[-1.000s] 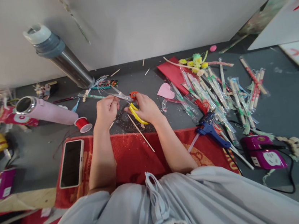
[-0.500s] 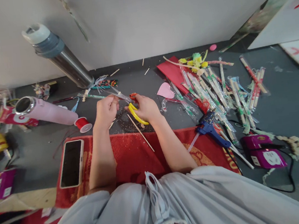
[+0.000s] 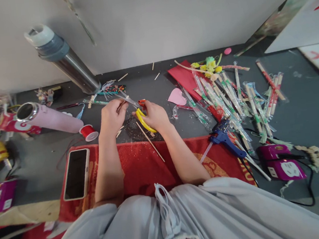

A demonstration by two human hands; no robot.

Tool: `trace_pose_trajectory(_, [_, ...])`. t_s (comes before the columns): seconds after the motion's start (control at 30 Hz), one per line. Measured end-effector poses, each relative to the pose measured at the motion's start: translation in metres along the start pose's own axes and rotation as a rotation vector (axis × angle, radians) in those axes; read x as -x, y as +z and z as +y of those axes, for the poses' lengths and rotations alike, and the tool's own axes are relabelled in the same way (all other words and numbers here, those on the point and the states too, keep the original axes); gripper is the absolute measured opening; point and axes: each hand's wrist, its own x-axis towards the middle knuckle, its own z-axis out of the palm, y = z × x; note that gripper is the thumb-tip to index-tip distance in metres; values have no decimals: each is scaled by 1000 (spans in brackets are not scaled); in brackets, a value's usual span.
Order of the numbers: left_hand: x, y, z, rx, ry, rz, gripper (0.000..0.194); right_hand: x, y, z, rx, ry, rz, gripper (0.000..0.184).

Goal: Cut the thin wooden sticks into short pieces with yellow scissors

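My right hand (image 3: 156, 115) is closed around the yellow-and-orange handles of a pair of scissors (image 3: 146, 123). The blades point up and left, toward my left hand (image 3: 113, 116). My left hand's fingers are pinched together close beside the blades; what they hold, if anything, is too small to make out. Below the hands a thin wooden stick (image 3: 150, 142) lies partly on a red towel (image 3: 148, 167), among pale crumbs. Short stick pieces (image 3: 119, 132) lie under my left hand.
A steel flask (image 3: 68, 61) stands at the back left, near a pink bottle (image 3: 54, 117) and a red ribbon spool (image 3: 88, 133). A phone (image 3: 76, 174) lies on the towel. To the right are wrapped sticks (image 3: 221, 98), a blue glue gun (image 3: 226, 142) and a purple box (image 3: 282, 161).
My left hand has shifted slightly and its fingers sit a little differently near the blades. My right hand and the scissors have moved slightly left.
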Motion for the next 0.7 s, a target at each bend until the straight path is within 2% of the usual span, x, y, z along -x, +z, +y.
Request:
trace_pose_trajectory(0.07, [-1,2,-1,2,16,23,22,0,1,2,-34,-30,35,59])
trace_pose_trajectory(0.27, [0,3,1,41,-20,-5,35,-1,2,11,-67,-125,110,58])
trace_pose_trajectory(0.5, [0,1,9,123,-88,-49,42,-1,-2,14,-70,-180,99,62])
trace_pose_trajectory(0.7, [0,3,8,196,-81,-34,41,0,-4,13,-57,-172,111,63])
